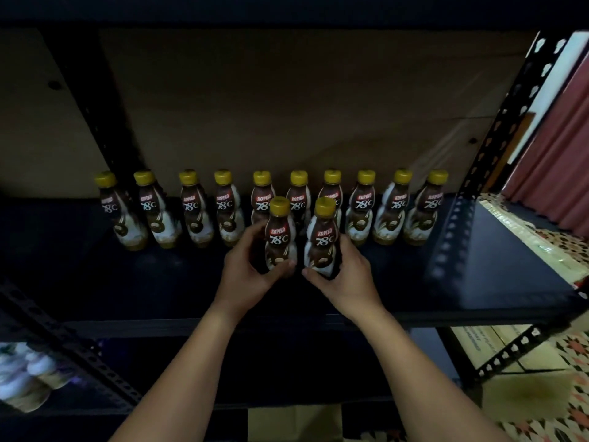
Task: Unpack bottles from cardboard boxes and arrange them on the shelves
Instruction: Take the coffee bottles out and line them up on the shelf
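Bottles look like smooth, slick plastic, so keep your left hand (247,271) and right hand (345,275) curled round each lower body, probably heavy if full.

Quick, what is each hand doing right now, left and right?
Left hand: grips the left bottle, upright on the shelf.
Right hand: grips the right bottle, also upright on the shelf.

Both bare forearms are reaching forward and converging. The left hand (247,271) is curling fingers and thumb round a bottle (280,240); the right hand (347,275) is gripping another bottle (322,242) likewise, thumbs nearly meeting between them.
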Motion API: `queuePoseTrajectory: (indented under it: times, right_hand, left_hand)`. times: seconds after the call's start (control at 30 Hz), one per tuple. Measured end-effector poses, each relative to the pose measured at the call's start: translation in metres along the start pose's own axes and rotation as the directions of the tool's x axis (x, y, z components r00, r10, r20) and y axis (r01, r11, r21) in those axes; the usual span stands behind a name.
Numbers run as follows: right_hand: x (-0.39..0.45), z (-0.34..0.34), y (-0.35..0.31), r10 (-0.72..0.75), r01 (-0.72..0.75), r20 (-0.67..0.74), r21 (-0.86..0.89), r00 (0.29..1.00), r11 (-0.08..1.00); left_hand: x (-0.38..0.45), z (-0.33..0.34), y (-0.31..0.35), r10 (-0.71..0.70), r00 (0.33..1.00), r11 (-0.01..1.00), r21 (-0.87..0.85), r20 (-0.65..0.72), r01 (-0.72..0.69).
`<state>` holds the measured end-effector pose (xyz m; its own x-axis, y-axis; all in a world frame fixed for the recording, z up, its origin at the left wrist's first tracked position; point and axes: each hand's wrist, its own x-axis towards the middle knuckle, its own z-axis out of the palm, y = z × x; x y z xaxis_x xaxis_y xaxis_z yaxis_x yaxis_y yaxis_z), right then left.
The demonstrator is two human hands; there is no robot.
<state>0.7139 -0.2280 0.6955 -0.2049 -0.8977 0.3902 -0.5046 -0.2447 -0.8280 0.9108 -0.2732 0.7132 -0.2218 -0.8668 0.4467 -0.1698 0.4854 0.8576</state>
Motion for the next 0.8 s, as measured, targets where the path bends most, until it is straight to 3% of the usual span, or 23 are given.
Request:
queuePoseTrajectory:
  times: [0.43,0.8]
  right_hand:
    - [-0.019,-0.117,0.040,0.184,-0.209,-0.235,-0.086,0.954,0.974]
    - [-0.036,-0.215,0.077,0.201,-0.276,-0.341,-0.188,0.918,0.943]
  left_hand:
    - [0.022,0.118,0.043,0.135,0.954,0.991,-0.042,0.267,-0.129]
    - [0.032,0.237,0.073,0.115,0.924,0.991,-0.112,0.365,-0.079]
